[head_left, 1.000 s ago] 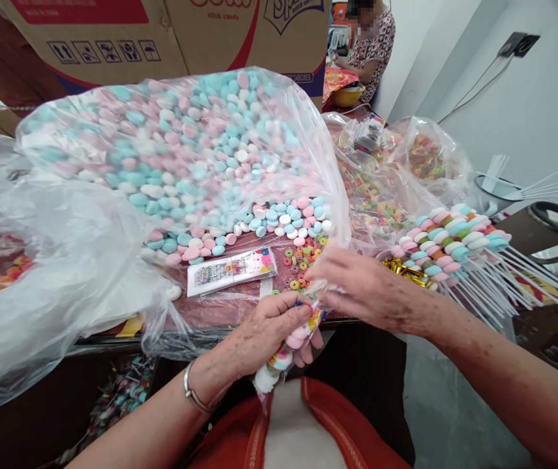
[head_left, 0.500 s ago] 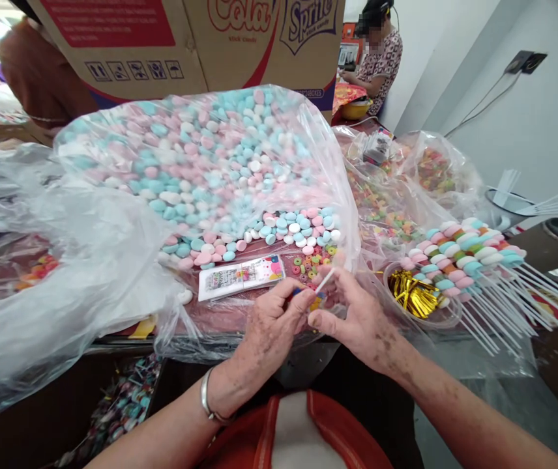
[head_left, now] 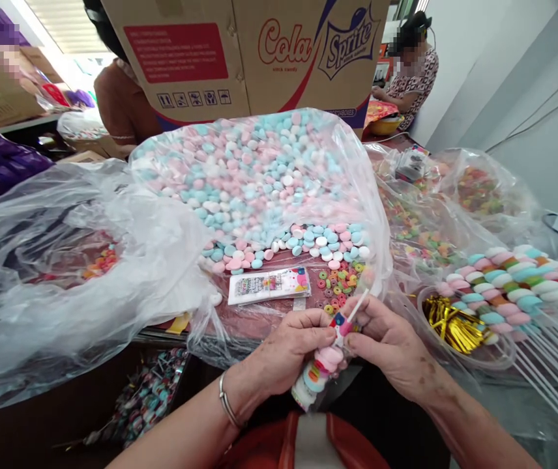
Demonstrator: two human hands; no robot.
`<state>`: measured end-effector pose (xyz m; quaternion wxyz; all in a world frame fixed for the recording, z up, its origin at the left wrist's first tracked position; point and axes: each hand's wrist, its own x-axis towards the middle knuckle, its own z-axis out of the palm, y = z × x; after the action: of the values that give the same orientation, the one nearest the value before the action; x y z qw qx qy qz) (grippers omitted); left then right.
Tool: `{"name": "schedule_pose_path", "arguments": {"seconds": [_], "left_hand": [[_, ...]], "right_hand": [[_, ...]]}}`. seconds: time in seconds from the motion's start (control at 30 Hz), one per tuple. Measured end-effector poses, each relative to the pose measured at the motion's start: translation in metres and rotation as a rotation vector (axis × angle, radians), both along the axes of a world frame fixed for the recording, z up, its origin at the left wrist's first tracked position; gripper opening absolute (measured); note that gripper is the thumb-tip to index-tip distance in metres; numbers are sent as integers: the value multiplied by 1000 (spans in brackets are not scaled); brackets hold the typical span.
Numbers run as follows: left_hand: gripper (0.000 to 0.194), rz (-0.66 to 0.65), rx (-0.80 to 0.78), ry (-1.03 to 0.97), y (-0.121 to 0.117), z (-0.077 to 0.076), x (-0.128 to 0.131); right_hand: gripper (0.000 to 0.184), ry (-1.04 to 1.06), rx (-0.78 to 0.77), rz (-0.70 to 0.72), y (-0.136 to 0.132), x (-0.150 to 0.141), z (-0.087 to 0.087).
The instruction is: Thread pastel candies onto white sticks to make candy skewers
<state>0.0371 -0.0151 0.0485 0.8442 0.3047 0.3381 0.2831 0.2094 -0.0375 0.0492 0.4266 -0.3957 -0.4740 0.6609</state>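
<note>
A marshmallow candy stick (head_left: 326, 361) in a clear printed wrapper hangs tilted between my hands, its white stick pointing up and right. My left hand (head_left: 298, 345) pinches the gathered neck of the wrapper between thumb and fingers. On the other side, my right hand (head_left: 389, 342) is closed around the same neck by the stick, its thumb pressed near it. Whether a tie is in the fingers cannot be made out. Just beyond lie loose candy rings (head_left: 340, 284) and a stack of printed wrappers (head_left: 269, 285).
A large clear bag of pastel candies (head_left: 259, 176) fills the table's middle, before a cardboard box (head_left: 201, 55). To the right are a tub of gold ties (head_left: 455, 326) and unwrapped candy sticks (head_left: 518, 286). Wrapped sticks (head_left: 146, 397) fill a box below left. Co-workers sit beyond.
The view has shifted, so the table appears farther left-to-right displaced. The candy stick, mostly hidden before, now shows below my hands with its wrapper gathered at the neck.
</note>
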Motion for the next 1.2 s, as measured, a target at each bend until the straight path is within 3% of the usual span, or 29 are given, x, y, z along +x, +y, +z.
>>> {"name": "schedule_pose_path", "arguments": {"seconds": [0.07, 0.13, 0.23, 0.33, 0.5, 0.57, 0.63, 0.7, 0.77, 0.93, 0.97, 1.03, 1.13, 1.2], "left_hand": [[23, -121, -64, -18, 3, 0, -3], [21, -254, -111, -45, 6, 0, -6], [23, -331, -91, -74, 10, 1, -9], [31, -358, -17, -47, 14, 6, -11], [32, -381, 150, 120, 22, 16, -13], [35, -334, 194, 186, 23, 17, -13], [34, -321, 205, 226, 23, 17, -12], [33, -348, 227, 239, 21, 17, -11], [35, -405, 253, 236, 20, 17, -10], [34, -579, 282, 307, 20, 18, -7], [33, -597, 363, 369, 20, 18, -7], [27, -562, 675, 544, 16, 17, -5], [15, -361, 1291, 715, 8, 11, -4], [18, -234, 1562, 689, 6, 7, -6]], "right_hand": [[33, -120, 139, 99, 1, 5, 2], [23, -306, 355, 156, 3, 11, 3], [14, -504, 622, 61, 3, 14, 4], [16, -593, 652, -33, 2, 10, 6], [24, -630, 492, -104, -1, 2, 5], [23, -778, 604, -264, -4, 3, 3], [24, -973, 847, -374, -8, 6, 2], [33, -1126, 1113, -277, -11, 8, 5], [37, -1200, 1286, -59, -13, 10, 9], [28, -1263, 1341, 108, -10, 13, 15], [26, -1282, 1315, 140, -10, 13, 15], [23, -1311, 1225, 178, -9, 13, 14], [24, -1259, 1053, 184, -9, 12, 16], [25, -1168, 975, 216, -7, 18, 22]]}}
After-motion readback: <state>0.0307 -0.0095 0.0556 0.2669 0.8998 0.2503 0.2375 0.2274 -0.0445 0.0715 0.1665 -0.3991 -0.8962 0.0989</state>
